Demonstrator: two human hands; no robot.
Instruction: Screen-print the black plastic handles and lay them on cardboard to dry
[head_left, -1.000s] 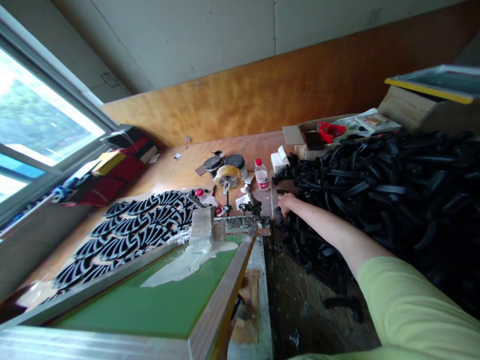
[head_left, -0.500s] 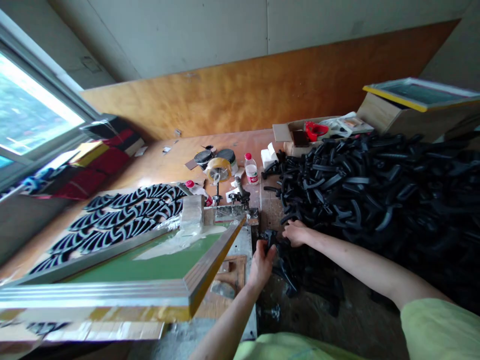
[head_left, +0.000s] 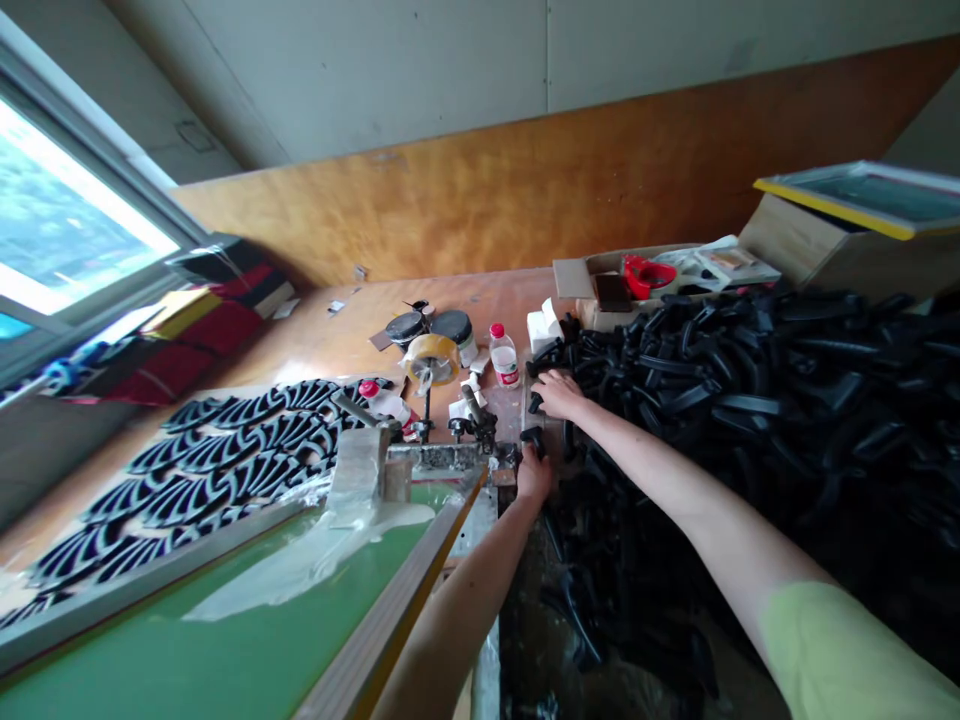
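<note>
Reaching over a bench, right hand (head_left: 559,394) sits at the edge of a heap of curved black plastic parts (head_left: 735,400) at 3 o'clock, can't tell if it's gripping. Left hand (head_left: 534,476) grasps a black part (head_left: 531,438), green silkscreen frame (head_left: 225,620) at 8 o'clock.

A heap of curved black pieces (head_left: 750,400) shows one dull black throughout. The green silkscreen mesh (head_left: 225,640) is smeared with white paste (head_left: 300,570), and its wooden frame (head_left: 397,610) has a yellow edge. Black-and-white fan-shaped prints (head_left: 225,470) repeat in overlapping rows. The plywood wall (head_left: 525,190) is orange-brown with darker grain. A red tape dispenser (head_left: 643,276) and a red bottle cap (head_left: 496,331) stand out, while the sleeve (head_left: 825,640) is pale lime green. Dark red cloth (head_left: 165,370) lies beneath the window.
</note>
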